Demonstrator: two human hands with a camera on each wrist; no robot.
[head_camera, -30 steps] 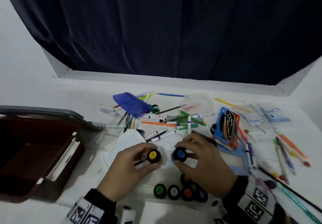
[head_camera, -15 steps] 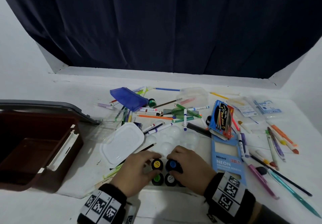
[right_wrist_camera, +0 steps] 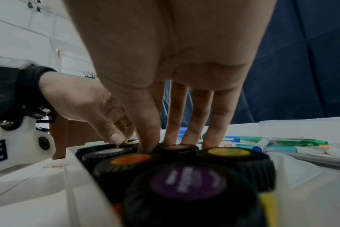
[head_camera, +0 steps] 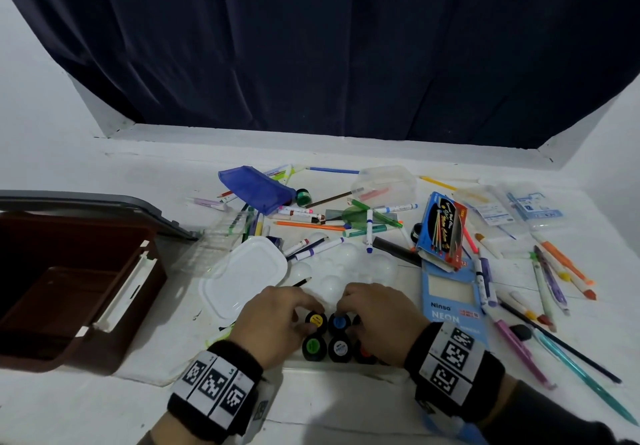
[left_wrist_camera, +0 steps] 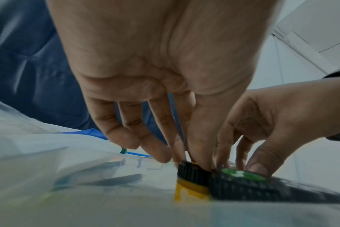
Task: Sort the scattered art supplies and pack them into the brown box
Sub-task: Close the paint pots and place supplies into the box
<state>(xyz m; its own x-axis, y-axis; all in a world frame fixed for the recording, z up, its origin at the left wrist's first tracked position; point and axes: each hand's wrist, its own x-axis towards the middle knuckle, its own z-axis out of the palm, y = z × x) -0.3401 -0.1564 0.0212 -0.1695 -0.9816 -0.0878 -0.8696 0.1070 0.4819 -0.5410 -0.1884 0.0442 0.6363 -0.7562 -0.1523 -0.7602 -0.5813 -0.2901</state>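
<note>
head view: the left hand (head_camera: 273, 320) pinches the yellow-capped paint pot (head_camera: 316, 321) and the right hand (head_camera: 377, 316) has its fingers curled round the blue-capped paint pot (head_camera: 338, 322), both being seated side by side in the white paint tray (head_camera: 346, 370), directly behind the green-capped pot (head_camera: 313, 346) and the white-capped pot (head_camera: 340, 348). to do this well, i'd press each pot straight down until its ribbed cap sits level with its neighbours (the left wrist view shows the yellow one a touch higher than the green, so it may not be fully home), then let go without tipping the row. the orange-capped pot (right_wrist_camera: 130, 159) and purple-capped pot (right_wrist_camera: 188, 182) sit further right in that tray. the brown box (head_camera: 79, 292) stands open, well left of the tray, and the markers and pencils behind and right of the tray are not yet sorted.
</note>
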